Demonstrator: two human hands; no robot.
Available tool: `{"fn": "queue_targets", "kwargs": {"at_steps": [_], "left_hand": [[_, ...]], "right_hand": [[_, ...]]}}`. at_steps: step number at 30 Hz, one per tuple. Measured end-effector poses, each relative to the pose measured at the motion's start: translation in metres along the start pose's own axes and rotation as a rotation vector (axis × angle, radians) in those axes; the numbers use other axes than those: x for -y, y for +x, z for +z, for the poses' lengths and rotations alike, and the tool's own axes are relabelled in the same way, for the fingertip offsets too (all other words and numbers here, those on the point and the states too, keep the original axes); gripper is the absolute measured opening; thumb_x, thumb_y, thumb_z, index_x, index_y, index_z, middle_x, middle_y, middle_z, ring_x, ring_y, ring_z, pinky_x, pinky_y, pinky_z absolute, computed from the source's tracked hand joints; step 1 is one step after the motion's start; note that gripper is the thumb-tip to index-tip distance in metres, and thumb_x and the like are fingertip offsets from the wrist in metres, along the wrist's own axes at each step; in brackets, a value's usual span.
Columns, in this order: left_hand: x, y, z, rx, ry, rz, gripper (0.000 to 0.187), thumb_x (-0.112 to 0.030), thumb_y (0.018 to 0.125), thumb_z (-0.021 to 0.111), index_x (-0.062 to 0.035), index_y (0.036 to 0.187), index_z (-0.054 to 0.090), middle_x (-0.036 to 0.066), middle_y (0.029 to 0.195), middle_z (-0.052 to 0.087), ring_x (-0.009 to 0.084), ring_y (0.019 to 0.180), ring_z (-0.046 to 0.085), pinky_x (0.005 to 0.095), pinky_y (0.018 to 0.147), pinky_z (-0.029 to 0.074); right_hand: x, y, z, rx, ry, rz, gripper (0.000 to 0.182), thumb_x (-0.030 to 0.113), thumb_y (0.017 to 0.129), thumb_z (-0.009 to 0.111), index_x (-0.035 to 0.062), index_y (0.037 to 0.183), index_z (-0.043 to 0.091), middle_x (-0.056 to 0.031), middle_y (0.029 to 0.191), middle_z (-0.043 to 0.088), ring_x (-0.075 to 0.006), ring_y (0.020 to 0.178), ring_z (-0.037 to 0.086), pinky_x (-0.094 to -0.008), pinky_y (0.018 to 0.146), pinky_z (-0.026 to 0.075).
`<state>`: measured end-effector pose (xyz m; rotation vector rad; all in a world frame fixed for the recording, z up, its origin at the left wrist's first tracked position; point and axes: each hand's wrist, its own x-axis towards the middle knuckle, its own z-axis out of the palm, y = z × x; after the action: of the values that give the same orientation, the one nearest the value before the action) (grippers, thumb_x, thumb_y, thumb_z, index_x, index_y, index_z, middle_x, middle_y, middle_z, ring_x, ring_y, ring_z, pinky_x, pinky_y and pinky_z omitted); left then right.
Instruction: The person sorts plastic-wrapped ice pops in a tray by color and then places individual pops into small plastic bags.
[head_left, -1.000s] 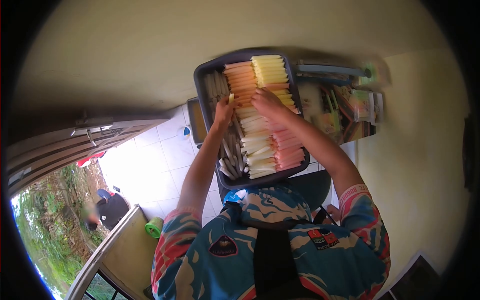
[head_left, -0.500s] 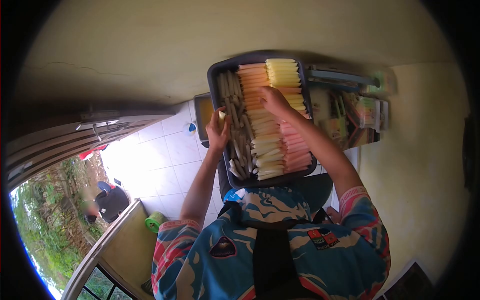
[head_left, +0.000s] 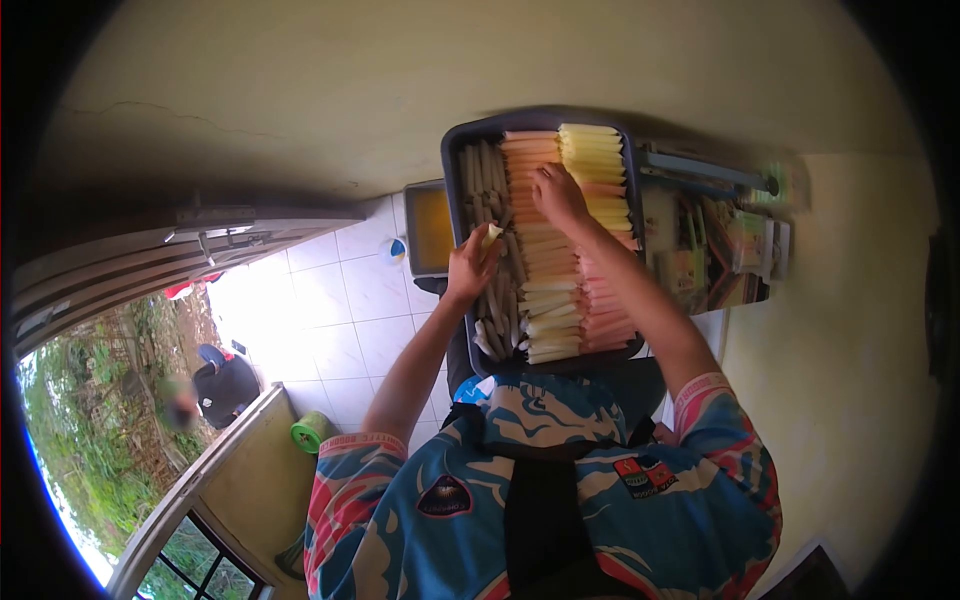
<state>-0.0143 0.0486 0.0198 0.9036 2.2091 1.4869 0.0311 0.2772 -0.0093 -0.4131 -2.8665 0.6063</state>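
Observation:
A dark deep tray [head_left: 452, 180] is packed with slim plastic-wrapped tubes that look like ice pops. They lie in rows: greyish-brown tubes [head_left: 484, 165] on the left, orange tubes [head_left: 527, 147] and yellow tubes [head_left: 590, 143] at the far end, cream tubes [head_left: 548, 330] and pink tubes [head_left: 605, 318] nearer me. My left hand [head_left: 468, 272] is closed around a pale yellow tube [head_left: 491, 236] above the greyish-brown row. My right hand [head_left: 562, 197] reaches over the tray, its curled fingers at the orange row. Whatever lies between those fingertips is hidden.
A smaller grey tub [head_left: 428, 240] with something yellow inside stands left of the tray. Right of it are a grey metal bar [head_left: 705, 170] and a packed shelf [head_left: 715, 245]. A green container [head_left: 312, 432] stands by the doorway, and a person [head_left: 222, 390] is outside.
In the view, the tray and both hands have shifted slightly right. My left hand still holds the pale yellow tube. My right hand's fingers remain over the orange row, slightly farther up it.

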Motion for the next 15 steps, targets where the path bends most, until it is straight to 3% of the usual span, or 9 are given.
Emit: {"fn": "queue_targets", "kwargs": {"at_steps": [2,3,7,10,15], "left_hand": [[0.000,0.000,-0.001,0.016,0.026,0.005,0.028,-0.011,0.088,0.063,-0.0076,0.116,0.058,0.019,0.089,0.067,0.0356,0.082,0.068,0.0351,0.068,0.052],[0.000,-0.001,0.000,0.027,0.030,-0.009,0.028,-0.011,0.088,0.063,-0.0076,0.115,0.058,0.019,0.089,0.067,0.0362,0.083,0.067,0.0354,0.068,0.052],[0.001,-0.001,0.001,0.045,0.050,-0.028,0.027,-0.011,0.087,0.062,-0.0077,0.114,0.058,0.019,0.090,0.066,0.0377,0.084,0.066,0.0366,0.068,0.053],[0.002,-0.001,0.001,0.037,0.080,-0.017,0.027,-0.011,0.087,0.063,-0.0072,0.113,0.058,0.019,0.090,0.066,0.0383,0.083,0.066,0.0375,0.068,0.052],[0.001,0.000,0.002,0.036,0.089,-0.013,0.027,-0.012,0.086,0.063,-0.0058,0.111,0.058,0.020,0.088,0.066,0.0394,0.082,0.065,0.0391,0.067,0.052]], "right_hand": [[-0.013,0.012,-0.012,0.107,-0.197,-0.259,0.020,0.007,0.075,0.060,0.0015,0.094,0.065,-0.0126,0.093,0.061,-0.0278,0.102,0.057,-0.0392,0.092,0.044],[-0.019,0.017,-0.014,0.209,-0.317,-0.262,0.017,0.009,0.076,0.056,0.0036,0.087,0.069,-0.0111,0.092,0.062,-0.0263,0.103,0.057,-0.0413,0.101,0.039],[-0.046,0.029,-0.018,0.372,-0.567,-0.365,0.014,0.011,0.076,0.056,0.0089,0.081,0.070,-0.0083,0.098,0.061,-0.0242,0.108,0.054,-0.0487,0.112,0.027],[-0.060,0.029,-0.021,0.321,-0.626,-0.413,0.015,0.014,0.077,0.057,0.0104,0.082,0.071,-0.0081,0.105,0.063,-0.0241,0.114,0.053,-0.0485,0.113,0.025],[-0.075,0.029,-0.036,0.349,-0.543,-0.497,0.018,0.019,0.081,0.055,0.0153,0.079,0.072,-0.0049,0.099,0.065,-0.0219,0.110,0.055,-0.0490,0.114,0.022]]}}
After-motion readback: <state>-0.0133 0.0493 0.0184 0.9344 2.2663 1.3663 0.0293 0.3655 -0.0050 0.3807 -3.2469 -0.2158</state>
